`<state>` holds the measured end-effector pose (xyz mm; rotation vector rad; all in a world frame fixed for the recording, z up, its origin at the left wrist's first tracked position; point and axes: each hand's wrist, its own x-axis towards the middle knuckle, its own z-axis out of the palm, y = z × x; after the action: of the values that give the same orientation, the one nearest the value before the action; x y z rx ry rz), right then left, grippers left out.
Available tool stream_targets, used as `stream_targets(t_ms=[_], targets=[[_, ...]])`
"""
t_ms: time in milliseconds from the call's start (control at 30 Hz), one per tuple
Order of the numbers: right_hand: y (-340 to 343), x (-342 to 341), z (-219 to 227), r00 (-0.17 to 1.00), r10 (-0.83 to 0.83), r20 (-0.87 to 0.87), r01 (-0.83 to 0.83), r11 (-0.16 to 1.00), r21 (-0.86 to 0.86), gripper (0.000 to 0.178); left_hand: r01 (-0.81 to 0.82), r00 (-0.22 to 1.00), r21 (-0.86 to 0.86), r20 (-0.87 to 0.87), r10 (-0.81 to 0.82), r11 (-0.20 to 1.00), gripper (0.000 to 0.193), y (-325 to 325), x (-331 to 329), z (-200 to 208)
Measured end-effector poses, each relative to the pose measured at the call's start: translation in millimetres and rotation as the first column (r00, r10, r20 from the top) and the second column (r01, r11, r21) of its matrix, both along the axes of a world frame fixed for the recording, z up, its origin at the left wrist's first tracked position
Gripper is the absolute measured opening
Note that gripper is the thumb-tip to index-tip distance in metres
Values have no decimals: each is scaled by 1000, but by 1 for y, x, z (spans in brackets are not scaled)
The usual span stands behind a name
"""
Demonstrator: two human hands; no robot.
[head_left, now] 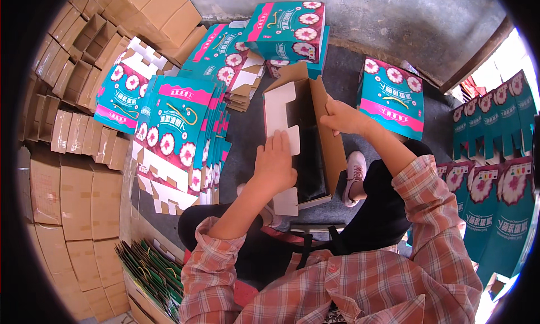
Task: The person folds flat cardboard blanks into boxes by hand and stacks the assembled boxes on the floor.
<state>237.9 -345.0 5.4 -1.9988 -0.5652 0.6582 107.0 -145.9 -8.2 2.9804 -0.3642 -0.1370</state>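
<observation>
1. My plaid sleeves (360, 279) come in from the lower edge, and I sit with my knees apart over a dark floor (242, 138).
2. My left hand (274, 165) lies flat, fingers stretched and released, pressing on the white inner flap (281, 118) of a half-folded carton (309, 138) that stands open between my legs.
3. My right hand (344, 118) is clenched on the carton's brown right wall, pinching its upper edge.
4. Just left of the carton leans a stack of flat teal-and-pink box blanks (180, 133), printed with white flowers.
5. At lower left a bundle of green strips (152, 273) sits in a brown box.
6. Brown cardboard inserts (73, 172) are piled along the far left.
7. Beyond the carton stand finished teal boxes (289, 28), one more at the right (392, 96).
8. More teal blanks (495, 189) line the right rim.
</observation>
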Motion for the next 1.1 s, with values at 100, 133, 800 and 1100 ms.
stream_targets(t_ms=[100,133,800,1100], targets=[[-9,1,0,999,-45,26,47,994,-99,68,26,998,-45,60,-23,999,83,-6,-1,-6],[-13,2,-1,999,-30,23,32,993,-117,68,39,998,-5,44,-38,999,83,-10,1,-6],[-28,-198,18,716,306,627,-242,952,-188,21,17,994,34,-108,-14,999,82,-38,-1,-2],[-18,-197,32,514,541,666,-355,841,-408,20,24,995,66,100,-31,998,64,-39,-14,-35]])
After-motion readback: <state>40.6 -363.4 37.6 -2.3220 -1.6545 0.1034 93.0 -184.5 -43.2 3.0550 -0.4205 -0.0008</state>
